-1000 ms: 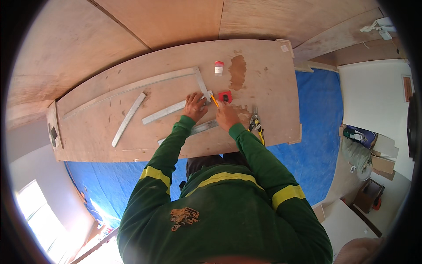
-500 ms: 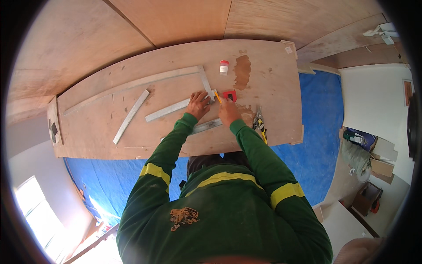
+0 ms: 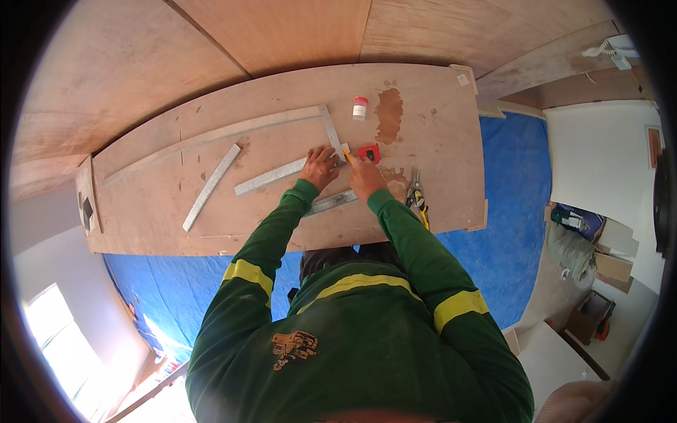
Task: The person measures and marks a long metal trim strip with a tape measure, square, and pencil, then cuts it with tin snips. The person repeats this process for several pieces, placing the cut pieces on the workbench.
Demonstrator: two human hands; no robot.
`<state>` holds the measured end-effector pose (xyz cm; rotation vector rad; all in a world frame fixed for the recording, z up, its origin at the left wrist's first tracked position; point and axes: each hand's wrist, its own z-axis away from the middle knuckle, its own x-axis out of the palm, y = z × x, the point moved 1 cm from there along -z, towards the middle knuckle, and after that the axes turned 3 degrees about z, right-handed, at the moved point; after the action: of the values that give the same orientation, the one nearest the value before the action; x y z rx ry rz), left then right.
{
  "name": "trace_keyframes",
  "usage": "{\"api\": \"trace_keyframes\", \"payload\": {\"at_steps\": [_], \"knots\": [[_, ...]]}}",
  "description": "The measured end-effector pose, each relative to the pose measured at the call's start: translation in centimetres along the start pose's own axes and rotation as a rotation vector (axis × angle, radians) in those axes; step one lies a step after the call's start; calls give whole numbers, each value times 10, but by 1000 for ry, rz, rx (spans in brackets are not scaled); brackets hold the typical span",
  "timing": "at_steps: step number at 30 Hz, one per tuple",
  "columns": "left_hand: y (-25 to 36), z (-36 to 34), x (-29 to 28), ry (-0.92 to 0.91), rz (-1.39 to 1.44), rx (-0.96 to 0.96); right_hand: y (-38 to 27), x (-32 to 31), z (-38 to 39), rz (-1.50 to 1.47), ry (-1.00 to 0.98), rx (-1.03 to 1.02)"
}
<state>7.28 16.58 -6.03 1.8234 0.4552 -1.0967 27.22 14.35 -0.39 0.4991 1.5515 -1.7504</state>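
My left hand [image 3: 321, 168] presses on a flat grey metal strip [image 3: 264, 179] with bent, spread fingertips, where it meets the short leg of an L-shaped grey piece [image 3: 328, 128]. My right hand [image 3: 366, 179] is closed on a yellow pencil [image 3: 346, 155], its tip at that junction. A red tape measure [image 3: 368, 154] lies just beyond my right hand, and snips with yellow handles [image 3: 417, 197] lie right of it. Another strip [image 3: 331, 201] lies partly hidden under my right arm; a loose short strip [image 3: 211, 187] lies at the left. A small red-lidded container [image 3: 359, 108] stands farther back.
The plywood worktop [image 3: 444, 190] backs onto plywood panels [image 3: 296, 35]. A blue sheet [image 3: 512, 204] covers the floor around it. Cardboard and bundled items [image 3: 585, 254] sit at the right. A wall-mounted white corded device [image 3: 620, 49] is at top right; a bright window [image 3: 53, 335] is lower left.
Since a second ago the worktop and both hands appear shifted slightly right in view. The pencil has moved a little at the junction; both hands keep the same hold.
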Motion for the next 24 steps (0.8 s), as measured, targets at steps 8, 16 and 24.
{"api": "trace_keyframes", "payload": {"at_steps": [8, 16, 24], "knots": [[2, -1, 0, -67, -60, -20, -4, 0, -5, 127, -16, -14], [-1, -2, 5, -2, -33, 3, -26, -28, 1, 326, -159, 40], [-4, -3, 5, -36, -41, 12, -21, -6, -17, 329, -85, -14]]}}
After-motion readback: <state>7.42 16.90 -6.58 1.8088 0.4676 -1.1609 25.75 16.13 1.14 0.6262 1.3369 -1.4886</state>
